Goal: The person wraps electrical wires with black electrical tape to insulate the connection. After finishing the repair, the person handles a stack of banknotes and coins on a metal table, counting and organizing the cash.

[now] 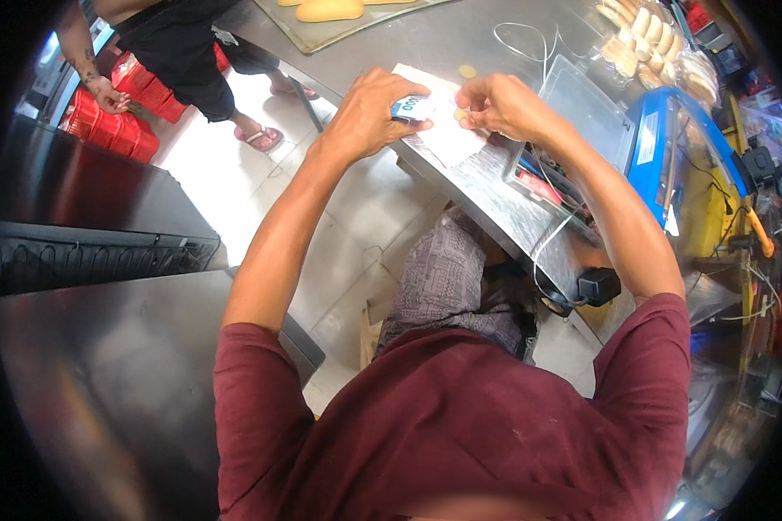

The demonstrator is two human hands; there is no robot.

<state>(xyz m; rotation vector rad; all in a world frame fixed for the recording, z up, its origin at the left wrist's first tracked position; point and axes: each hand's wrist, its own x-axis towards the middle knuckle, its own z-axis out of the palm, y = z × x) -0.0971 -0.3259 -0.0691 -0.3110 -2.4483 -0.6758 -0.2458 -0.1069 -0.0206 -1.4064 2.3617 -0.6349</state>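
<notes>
Over the steel table point(504, 195), my left hand point(367, 115) is closed around what looks like a folded banknote point(409, 107), bluish and white. My right hand point(508, 106) pinches a small yellowish coin point(461, 114), its fingertips bent together close to the note. Beneath both hands lies a sheet of white paper point(453, 149), brightly lit, so its surface is washed out. Another round yellowish coin point(467, 71) rests on the table just beyond my right hand.
A tray point(308, 42) of bread rolls sits at the far edge. Right of my hands are a clear plastic box point(586, 108), a white cable point(543, 54), bagged bread point(656, 39) and a blue-framed machine point(652, 148). Another person point(174, 61) stands far left near red crates point(104, 126).
</notes>
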